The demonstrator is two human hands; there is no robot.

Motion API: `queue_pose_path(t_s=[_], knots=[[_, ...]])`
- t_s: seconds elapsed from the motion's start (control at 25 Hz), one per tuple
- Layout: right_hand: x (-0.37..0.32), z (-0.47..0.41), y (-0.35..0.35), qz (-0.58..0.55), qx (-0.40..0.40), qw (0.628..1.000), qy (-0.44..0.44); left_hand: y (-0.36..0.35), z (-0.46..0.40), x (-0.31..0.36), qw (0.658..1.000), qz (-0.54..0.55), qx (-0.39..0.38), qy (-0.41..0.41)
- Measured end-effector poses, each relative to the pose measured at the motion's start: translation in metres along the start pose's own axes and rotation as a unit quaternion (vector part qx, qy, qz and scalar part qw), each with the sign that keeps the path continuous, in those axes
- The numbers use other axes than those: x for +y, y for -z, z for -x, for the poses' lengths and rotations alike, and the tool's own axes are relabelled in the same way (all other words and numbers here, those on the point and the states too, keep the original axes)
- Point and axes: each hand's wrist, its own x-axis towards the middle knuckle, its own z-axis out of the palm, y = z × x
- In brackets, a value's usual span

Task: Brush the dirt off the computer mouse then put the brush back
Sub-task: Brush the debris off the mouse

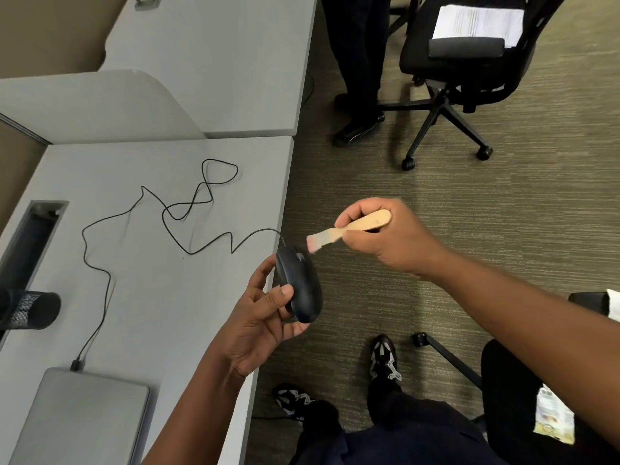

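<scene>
Just past the counter (141, 297) edge at frame centre, the left hand (258, 317) grips the mouse (300, 286) while the right hand (385, 239) clasps the brush (349, 229) at its front; hard strokes could knock it floorward.

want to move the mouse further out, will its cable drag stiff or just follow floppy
Probably floppy: the cable lies in loose loops and kinks on the desk. It looks thin, so likely light drag on the mouse. The crossed loops could snag or knot, and its far end seems plugged in by the laptop.
</scene>
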Motion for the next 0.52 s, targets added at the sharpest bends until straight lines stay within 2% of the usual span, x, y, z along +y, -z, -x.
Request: queue_pose_path(t_s=[0.16, 0.36, 0.44, 0.52], knots=[[-0.009, 0.009, 0.000, -0.012, -0.090, 0.995, 0.041, -0.003, -0.001, -0.001, 1.000, -0.002, 0.004, -0.003], [-0.009, 0.015, 0.012, 0.056, -0.173, 0.983, -0.022, -0.006, 0.000, 0.002, 1.000, 0.011, 0.020, 0.000], [-0.007, 0.017, 0.018, 0.105, -0.173, 0.978, -0.047, -0.006, 0.000, 0.003, 1.000, 0.018, 0.025, -0.002], [-0.008, 0.016, 0.018, 0.100, -0.132, 0.986, -0.031, -0.007, 0.000, 0.004, 0.999, 0.022, 0.025, -0.001]])
